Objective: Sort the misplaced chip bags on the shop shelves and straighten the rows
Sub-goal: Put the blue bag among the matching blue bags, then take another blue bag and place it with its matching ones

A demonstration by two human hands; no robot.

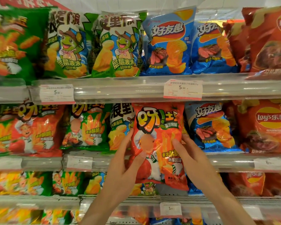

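1. Head view: I see a red bag (159, 143) of fries-style chips held up in front of the middle shelf (225, 161), its top edge just under the rail of the top shelf (120, 88) and its bottom edge hanging below the middle shelf's rail.
2. My left hand (126, 161) has the bag's left edge; its grip is closed on the bag, thumb across the front near the chef picture, fingers curled behind.
3. My right hand (193, 158) takes the right edge; its grip is also closed on the bag, thumb on the front, fingers wrapped round the side.
4. Just left of the bag on the middle shelf stands a green-and-white turtle bag (120, 125), partly covered by the red one.
5. Just right of it stands a blue bag (212, 127) with a steak picture, then a red Lay's bag (266, 127).
6. Further left on the same shelf are a green fries bag (86, 127) and a matching red fries bag (34, 130).
7. The top shelf carries two turtle bags (118, 46), two blue steak bags (170, 43) and more red Lay's at far right.
8. A price tag (182, 89) hangs on the top rail just above the held bag.
9. The lower shelf (136, 200) is blurred; I make out mixed bags only.
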